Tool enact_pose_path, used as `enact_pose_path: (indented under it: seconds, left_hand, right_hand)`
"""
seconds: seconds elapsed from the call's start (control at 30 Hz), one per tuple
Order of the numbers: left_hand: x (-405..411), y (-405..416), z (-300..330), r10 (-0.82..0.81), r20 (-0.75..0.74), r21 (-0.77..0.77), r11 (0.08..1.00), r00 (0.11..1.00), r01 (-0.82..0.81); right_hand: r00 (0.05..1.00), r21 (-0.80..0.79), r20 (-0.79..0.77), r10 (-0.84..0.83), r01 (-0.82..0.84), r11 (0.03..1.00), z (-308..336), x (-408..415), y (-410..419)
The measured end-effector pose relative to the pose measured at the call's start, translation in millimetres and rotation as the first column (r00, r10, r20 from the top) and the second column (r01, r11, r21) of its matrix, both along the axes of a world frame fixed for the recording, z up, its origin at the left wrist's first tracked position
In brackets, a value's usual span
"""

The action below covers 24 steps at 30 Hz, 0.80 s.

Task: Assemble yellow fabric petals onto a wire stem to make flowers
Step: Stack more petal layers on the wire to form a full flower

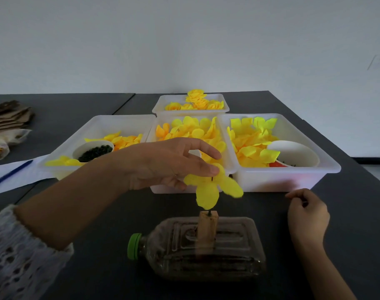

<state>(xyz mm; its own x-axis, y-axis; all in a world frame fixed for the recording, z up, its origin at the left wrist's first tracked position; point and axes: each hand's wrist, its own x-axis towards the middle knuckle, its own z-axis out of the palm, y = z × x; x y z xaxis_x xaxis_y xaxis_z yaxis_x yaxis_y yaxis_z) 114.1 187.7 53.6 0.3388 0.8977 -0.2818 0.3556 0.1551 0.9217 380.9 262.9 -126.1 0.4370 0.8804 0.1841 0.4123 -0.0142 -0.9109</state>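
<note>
Left hand (171, 163) pinches petal (213, 187) on wire stem (212, 179); right hand (307, 215), loosely curled, holds nothing; off-centre pressure could tear fabric.

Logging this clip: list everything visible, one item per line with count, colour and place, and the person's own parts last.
petal piece: one, yellow, on the wire above the wooden block
wire stem: one, dark, upright in the block
wooden block: one, tan, standing on the bottle
bottle: one, clear with green cap, lying on its side, near centre
trays: four, white, holding yellow petals, behind the bottle
finished flowers: several, yellow, in the far tray
bowls: two, white, in the left and right trays, with small dark pieces
table: dark grey
cardboard: stack, brown, far left
paper: white, left, blue stick on it
left hand: pinching the petal piece
right hand: loosely curled, resting on the table
</note>
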Motion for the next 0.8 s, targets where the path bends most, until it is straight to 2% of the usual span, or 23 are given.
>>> enact_pose_path:
  seconds: [0.1, 0.17, 0.23, 0.37, 0.43, 0.6, 0.8]
  left_hand:
    - [4, -2, -5, 0.087, -0.144, 0.225, 0.973, 0.986, -0.053]
    - [6, -6, -6, 0.119, -0.150, 0.394, 0.917, 0.981, -0.051]
    - [9, -11, -8, 0.049, -0.119, 0.486, 0.874, 0.992, 0.015]
    - [20, -19, -35, -0.025, 0.057, 0.473, 0.881, 0.998, -0.005]
    - [25, -20, -52, -0.023, 0.083, 0.478, 0.878, 0.996, -0.020]
    - [26, -23, -82, -0.008, -0.060, 0.553, 0.832, 0.998, 0.040]
    - [28, -24, -92, -0.022, -0.066, 0.566, 0.822, 0.998, 0.056]
  right_hand:
    - [1.000, 0.001, 0.003, 0.008, -0.008, 1.000, 0, 0, -1]
    - [1.000, 0.003, 0.002, 0.009, -0.009, 1.000, 0, 0, -1]
    - [1.000, 0.002, 0.003, 0.005, -0.005, 1.000, 0, 0, 0]
    - [1.000, -0.001, 0.003, 0.009, -0.009, 1.000, 0, 2, 1]
    - [1.000, 0.004, 0.010, 0.006, -0.006, 1.000, -1, 1, 1]
    - [1.000, 0.010, 0.016, -0.005, 0.005, 1.000, -2, 1, 1]
    - [0.999, 0.010, 0.033, -0.012, 0.011, 1.000, -2, 2, 2]
